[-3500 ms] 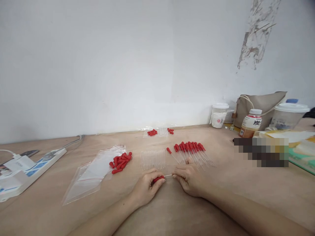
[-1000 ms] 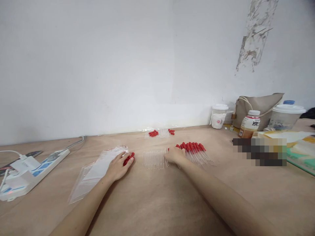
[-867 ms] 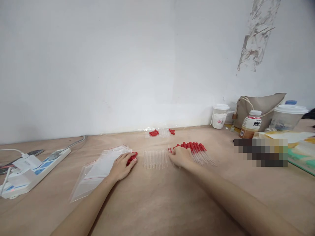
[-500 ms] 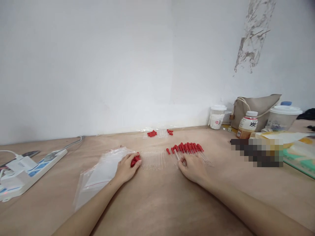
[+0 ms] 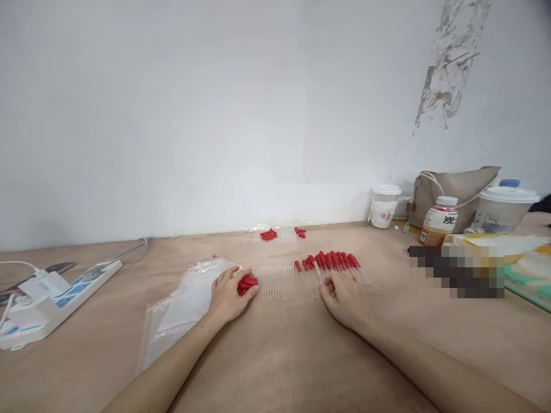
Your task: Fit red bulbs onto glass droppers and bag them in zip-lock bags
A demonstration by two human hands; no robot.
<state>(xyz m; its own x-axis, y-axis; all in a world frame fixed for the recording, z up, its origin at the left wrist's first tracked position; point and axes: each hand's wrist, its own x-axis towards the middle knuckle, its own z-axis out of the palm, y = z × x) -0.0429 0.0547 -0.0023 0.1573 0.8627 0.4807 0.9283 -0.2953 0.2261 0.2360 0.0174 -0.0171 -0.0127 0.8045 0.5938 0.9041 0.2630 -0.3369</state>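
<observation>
My left hand is cupped around a small heap of red rubber bulbs, its thumb and fingers curled about them. Just right of it lies a row of clear glass dropper tubes, side by side. My right hand is closed in a pinch on a single glass dropper tube, whose upper end sticks out past the fingers. Beyond that hand, droppers with red bulbs are fanned in a row, their lower parts partly covered by the hand.
Clear zip bags lie left of my left hand. By the wall, more red bulbs rest on clear plastic. A power strip is at far left. A paper cup, a bottle and a grey bag stand at right.
The view has shifted slightly, moving everything a little right. The tube in my right hand has moved slightly right relative to the finished-looking droppers. My left hand stays around the bulbs.
</observation>
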